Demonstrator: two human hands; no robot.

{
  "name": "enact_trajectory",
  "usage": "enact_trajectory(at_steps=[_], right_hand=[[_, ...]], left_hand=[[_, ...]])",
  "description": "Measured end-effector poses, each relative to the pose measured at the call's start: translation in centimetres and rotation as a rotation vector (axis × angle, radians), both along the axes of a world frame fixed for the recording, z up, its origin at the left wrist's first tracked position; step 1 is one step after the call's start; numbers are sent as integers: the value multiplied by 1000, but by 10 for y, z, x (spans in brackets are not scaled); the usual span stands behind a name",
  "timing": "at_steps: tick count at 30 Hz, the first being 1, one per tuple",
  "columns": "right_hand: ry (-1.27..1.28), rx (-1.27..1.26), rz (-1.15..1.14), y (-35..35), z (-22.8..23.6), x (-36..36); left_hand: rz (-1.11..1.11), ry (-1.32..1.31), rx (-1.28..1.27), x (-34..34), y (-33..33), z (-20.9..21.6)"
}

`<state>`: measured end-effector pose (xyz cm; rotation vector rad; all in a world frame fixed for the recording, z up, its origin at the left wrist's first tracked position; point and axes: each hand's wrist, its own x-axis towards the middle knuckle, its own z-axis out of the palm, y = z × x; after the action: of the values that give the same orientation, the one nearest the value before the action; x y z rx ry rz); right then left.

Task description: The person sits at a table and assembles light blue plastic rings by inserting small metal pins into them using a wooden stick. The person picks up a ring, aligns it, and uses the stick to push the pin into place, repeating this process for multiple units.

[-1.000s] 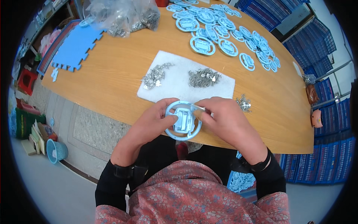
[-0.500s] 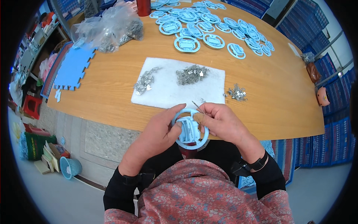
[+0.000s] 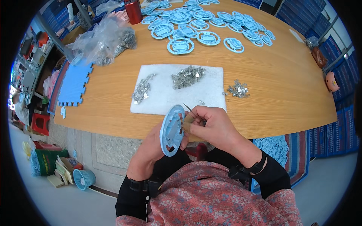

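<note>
My left hand (image 3: 151,147) grips a light blue toy steering wheel (image 3: 171,130) from behind, with most of its fingers hidden. The wheel is tilted almost on edge at the table's near edge. Beside its right side, my right hand (image 3: 213,126) is closed round slim pointed tweezers (image 3: 189,109), their tip pointing up and left. A tan cover wraps its thumb, and the fingertips reach the wheel's inner part. Just beyond lies a white pad (image 3: 162,81) bearing a large pile of small metal pieces (image 3: 187,78) and a smaller heap (image 3: 142,89).
More metal pieces (image 3: 238,89) lie right of the pad. Several blue wheels (image 3: 180,46) spread across the far table, near a red cup (image 3: 132,12). Left are a clear plastic bag (image 3: 100,37) and a blue foam mat (image 3: 75,84). A crate of blue parts (image 3: 273,148) sits lower right.
The steering wheel has turned from facing up to nearly on edge and shifted left. My left hand has gone behind it; my right hand still holds the tweezers. The whole view has shifted slightly.
</note>
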<state>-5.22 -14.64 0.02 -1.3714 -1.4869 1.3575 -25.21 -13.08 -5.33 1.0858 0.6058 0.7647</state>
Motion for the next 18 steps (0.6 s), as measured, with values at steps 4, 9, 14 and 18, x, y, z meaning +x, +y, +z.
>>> enact_trajectory(at_steps=[4,9,14,18], right_hand=[[-72,19,-4,4,-4,4],[-13,-31,7,10,-26,15],[134,-48,-14,8,-27,26],[264,-134,-13,-1,-16,27]], left_hand=[[18,84,-86,7,-2,4],[-22,-5,-67,10,0,-5],[-127,-448,-491,20,3,-8],[-192,-551,-594,26,1,-8]])
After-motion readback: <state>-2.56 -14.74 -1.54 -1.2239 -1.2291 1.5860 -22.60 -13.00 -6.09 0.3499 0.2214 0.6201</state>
